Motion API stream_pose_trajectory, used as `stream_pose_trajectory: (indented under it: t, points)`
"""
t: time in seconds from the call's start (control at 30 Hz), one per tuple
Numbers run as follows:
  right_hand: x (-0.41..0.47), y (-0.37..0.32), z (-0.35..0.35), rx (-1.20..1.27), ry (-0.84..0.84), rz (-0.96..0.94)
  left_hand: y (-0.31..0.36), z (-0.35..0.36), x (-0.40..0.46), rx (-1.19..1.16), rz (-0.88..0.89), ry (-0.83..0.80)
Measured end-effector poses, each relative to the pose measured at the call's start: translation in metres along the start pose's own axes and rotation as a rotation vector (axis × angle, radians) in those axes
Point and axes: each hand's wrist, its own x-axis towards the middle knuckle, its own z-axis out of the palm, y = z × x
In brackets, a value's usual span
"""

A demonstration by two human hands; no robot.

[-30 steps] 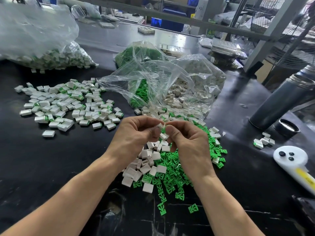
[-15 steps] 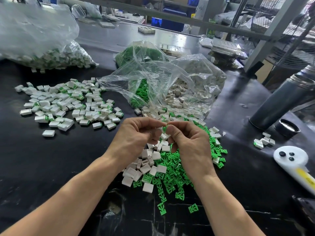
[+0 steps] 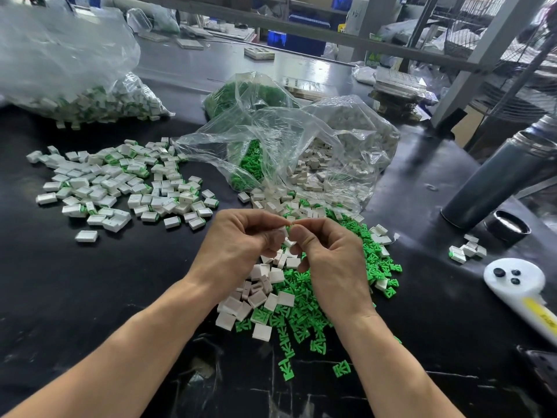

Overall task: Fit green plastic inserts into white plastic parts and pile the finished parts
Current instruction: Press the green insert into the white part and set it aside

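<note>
Fingertips have closed together since a second ago. Finished parts lie piled far left. Left hand pinches a white part, mostly hidden; right hand pinches a green insert against it. Best pressed in squarely, I judge.

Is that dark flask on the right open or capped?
Open: the flask shows a bare threaded neck, and its black cap sits beside it.
</note>
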Motion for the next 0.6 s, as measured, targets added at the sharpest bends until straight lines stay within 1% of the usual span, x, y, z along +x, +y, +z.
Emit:
stream_pose_trajectory:
  t: [0.13,0.23,0.33,0.6]
  points:
    - [0.0011,-0.0017,-0.0021,-0.070,-0.037,0.023,0.0017,0.0015,0.0000,0.039,0.005,0.025]
    - [0.0021,-0.0021,-0.0049,-0.182,-0.054,-0.008,0.0023,0.0023,-0.0011,0.058,0.017,0.030]
    - [0.0021,-0.0036,-0.0059,-0.236,-0.062,-0.025,0.0020,0.0025,-0.0019,0.069,0.029,0.029]
    - [-0.0025,-0.0047,0.0012,-0.208,-0.030,-0.025,-0.0002,0.0015,-0.0016,0.091,0.053,0.043]
